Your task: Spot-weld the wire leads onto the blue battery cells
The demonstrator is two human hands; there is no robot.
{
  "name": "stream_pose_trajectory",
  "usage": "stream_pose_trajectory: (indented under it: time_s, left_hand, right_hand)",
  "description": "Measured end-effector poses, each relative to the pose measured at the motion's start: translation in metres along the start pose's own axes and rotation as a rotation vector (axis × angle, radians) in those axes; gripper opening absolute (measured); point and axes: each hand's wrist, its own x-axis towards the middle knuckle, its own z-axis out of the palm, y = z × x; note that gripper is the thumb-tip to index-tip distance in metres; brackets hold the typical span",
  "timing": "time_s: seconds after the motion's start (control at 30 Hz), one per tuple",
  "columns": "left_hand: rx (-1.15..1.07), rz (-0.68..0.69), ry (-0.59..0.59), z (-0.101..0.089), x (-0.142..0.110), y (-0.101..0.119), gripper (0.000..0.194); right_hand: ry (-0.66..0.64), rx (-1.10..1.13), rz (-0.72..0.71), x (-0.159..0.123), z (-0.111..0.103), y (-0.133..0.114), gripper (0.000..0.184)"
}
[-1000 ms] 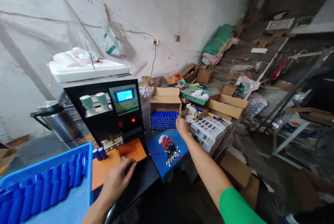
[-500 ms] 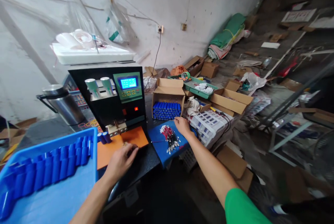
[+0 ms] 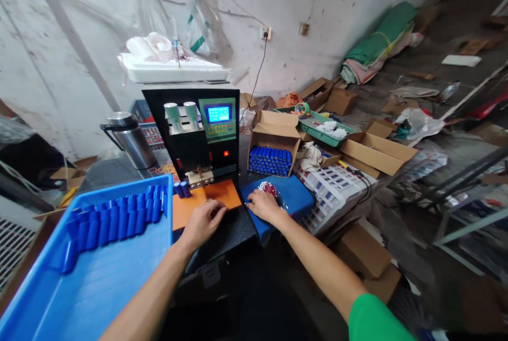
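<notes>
My left hand (image 3: 203, 222) rests on the orange board (image 3: 227, 194) in front of a black spot welder (image 3: 190, 149). Its fingers are drawn together near the electrodes (image 3: 201, 176); whatever they hold is hidden. Two blue cylindrical cells (image 3: 182, 189) stand upright on the board to the left. My right hand (image 3: 265, 206) is over the blue cloth (image 3: 298, 198), partly covering a bundle of red and black wires with white connectors (image 3: 270, 188). Its fingertips are pinched together left of the bundle, with a small pale bit at them that I cannot make out.
A blue tray (image 3: 119, 277) holding rows of blue cells is at left. Behind the cloth stands a cardboard box (image 3: 277, 130) of blue cells. A steel jug (image 3: 130, 142), a white basket (image 3: 329, 193) and a green tray (image 3: 317, 132) are around the bench.
My right hand has come from beside the cell box down and left to the wire bundle. My left hand stays at the orange board. The view has swung left.
</notes>
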Motion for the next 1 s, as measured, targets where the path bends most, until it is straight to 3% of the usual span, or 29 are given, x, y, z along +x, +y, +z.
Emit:
stream_pose_trajectory:
  time_s: [0.17,0.27,0.37,0.5,0.6,0.7,0.83,1.0]
  left_hand:
    - [-0.038,0.001,0.028,0.001,0.000,0.000,0.023]
    - [-0.061,-0.011,0.045,0.002,0.000,0.001,0.023]
    - [-0.117,-0.051,0.065,0.002,0.000,0.001,0.024]
    - [-0.274,-0.127,0.098,0.004,-0.001,0.002,0.027]
    - [-0.417,-0.188,0.106,0.004,-0.001,0.005,0.031]
    - [-0.525,-0.225,0.068,0.003,-0.001,0.011,0.035]
    - [-0.613,-0.225,0.033,0.001,-0.003,0.019,0.037]
    - [-0.646,-0.230,-0.012,0.001,-0.007,0.020,0.038]
  right_hand:
    - [0.047,-0.017,0.029,0.001,0.023,-0.011,0.022]
    - [0.100,0.084,0.072,0.000,0.027,-0.008,0.021]
    - [0.187,0.376,0.129,0.002,0.017,-0.002,0.017]
    - [0.299,0.976,0.176,0.005,-0.017,0.005,0.016]
    - [0.245,1.425,0.184,0.006,-0.042,0.002,0.019]
    - [0.173,1.721,0.134,0.004,-0.053,-0.011,0.021]
    - [0.077,1.930,0.040,0.002,-0.045,-0.033,0.022]
    - [0.008,2.018,0.011,0.006,-0.025,-0.059,0.020]
